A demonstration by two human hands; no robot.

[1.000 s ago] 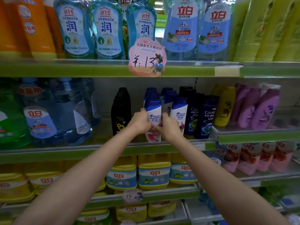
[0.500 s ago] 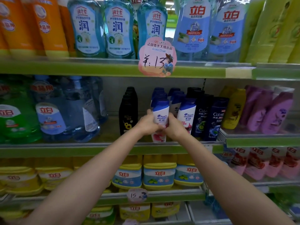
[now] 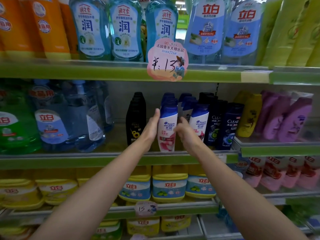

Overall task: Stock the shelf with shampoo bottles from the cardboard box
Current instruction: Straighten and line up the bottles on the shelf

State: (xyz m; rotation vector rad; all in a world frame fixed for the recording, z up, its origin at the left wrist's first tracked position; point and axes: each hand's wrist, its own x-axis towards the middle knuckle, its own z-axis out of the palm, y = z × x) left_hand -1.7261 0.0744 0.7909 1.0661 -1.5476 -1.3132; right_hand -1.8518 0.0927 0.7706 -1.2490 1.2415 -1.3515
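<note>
Step in hand: front shampoo bottle (image 3: 167,126) being squared up at the lip of the middle shelf (image 3: 103,161), upright, label outward.
Left hand (image 3: 151,127): flat, fingers straight and together, palm pressed on the bottle's left side, at 9 o'clock of it.
Right hand (image 3: 184,131): at 3 o'clock of the bottle, fingers loosely curled; blurred, so I cannot tell whether it touches the bottle or is just off it.
Bottle place: standing on the middle shelf, front of its row, between the black bottles (image 3: 136,118) at 9 o'clock and a second white-and-blue row (image 3: 199,122) at 3 o'clock.
Done, by my reading: this bottle looks placed; both white-and-blue rows already run back toward the rear wall.
Left: cannot judge. The cardboard box is out of view, so the stock remaining is unknown.
Count, white-and-blue shampoo: two fronts visible, roughly two or three caps behind each; exact number hidden.
Count, black bottles: one row, about four caps deep.
Count, dark bottles (image 3: 223,126) at 3 o'clock: two fronts, more caps behind.
Count, hands: two, both bare.
</note>
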